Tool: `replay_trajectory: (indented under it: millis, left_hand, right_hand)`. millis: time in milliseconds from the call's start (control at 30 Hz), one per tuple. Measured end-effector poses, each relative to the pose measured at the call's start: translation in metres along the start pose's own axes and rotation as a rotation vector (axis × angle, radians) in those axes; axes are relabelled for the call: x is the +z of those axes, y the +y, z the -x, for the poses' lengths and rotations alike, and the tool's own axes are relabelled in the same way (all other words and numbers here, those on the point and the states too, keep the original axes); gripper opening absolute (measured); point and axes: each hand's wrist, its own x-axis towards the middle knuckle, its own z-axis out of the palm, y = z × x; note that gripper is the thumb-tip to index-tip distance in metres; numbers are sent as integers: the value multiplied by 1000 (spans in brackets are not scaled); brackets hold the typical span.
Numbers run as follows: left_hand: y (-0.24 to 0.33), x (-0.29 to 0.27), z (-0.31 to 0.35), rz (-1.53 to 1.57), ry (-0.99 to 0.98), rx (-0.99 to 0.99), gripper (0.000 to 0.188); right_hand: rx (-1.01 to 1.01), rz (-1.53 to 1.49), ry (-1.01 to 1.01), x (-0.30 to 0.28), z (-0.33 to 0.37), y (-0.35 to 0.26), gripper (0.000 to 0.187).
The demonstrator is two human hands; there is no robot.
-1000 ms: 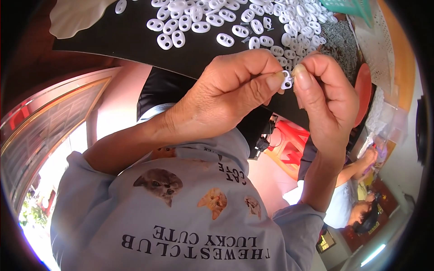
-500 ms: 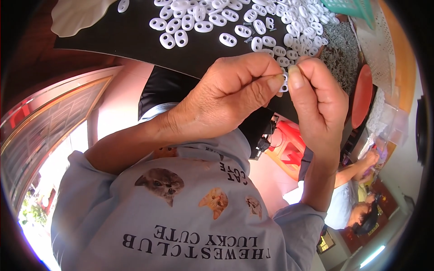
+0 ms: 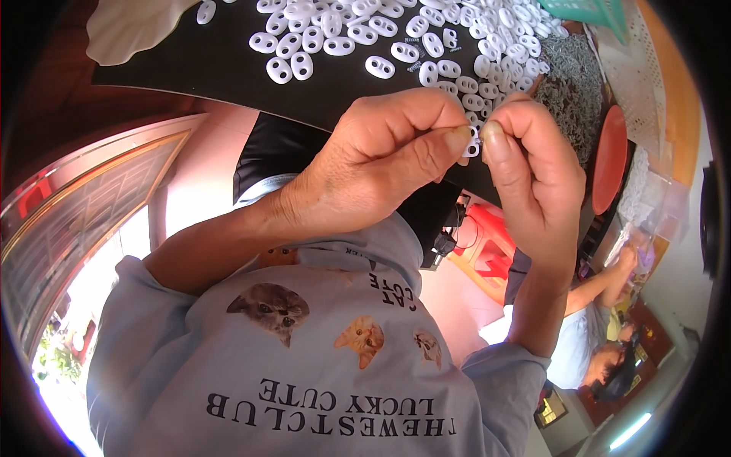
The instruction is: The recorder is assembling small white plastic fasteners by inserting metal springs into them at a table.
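Between the thumb and finger of my left hand (image 3: 392,160) is a small white oval plastic piece with two round holes (image 3: 472,146). Close beside it, my right hand (image 3: 537,171) is pinched shut, its fingertips almost touching the piece. Whatever those fingers hold, if anything, is too small to make out. Just beyond my hands lie many similar white two-hole pieces (image 3: 339,46), heaped at the far right and scattered across the dark tabletop (image 3: 221,72). A pile of tiny grey metal parts (image 3: 571,91) sits beyond my right hand.
An off-white scalloped dish (image 3: 129,30) is at the far left, a green plastic basket (image 3: 590,14) at the far right. A red round dish (image 3: 609,160) stands right of my right hand. Below the table is a red stool (image 3: 487,251). Another person (image 3: 586,343) sits at the right.
My left hand and the white piece have shifted slightly left, opening a small gap from my right fingertips. More of the piece's lower hole shows.
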Motion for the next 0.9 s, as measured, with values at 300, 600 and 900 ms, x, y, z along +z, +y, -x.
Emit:
replay_trajectory:
  millis: [300, 600, 900]
  left_hand:
    - [-8, -1, -2, -49, -17, 60, 17]
    - [-5, -1, -1, -43, -12, 79, 16]
    - [-7, -4, -1, -21, -13, 113, 15]
  right_hand:
    - [195, -41, -45, 1, 7, -9, 10]
    - [-82, 514, 34, -20, -23, 34, 7]
    - [-91, 713, -52, -14, -50, 46, 8]
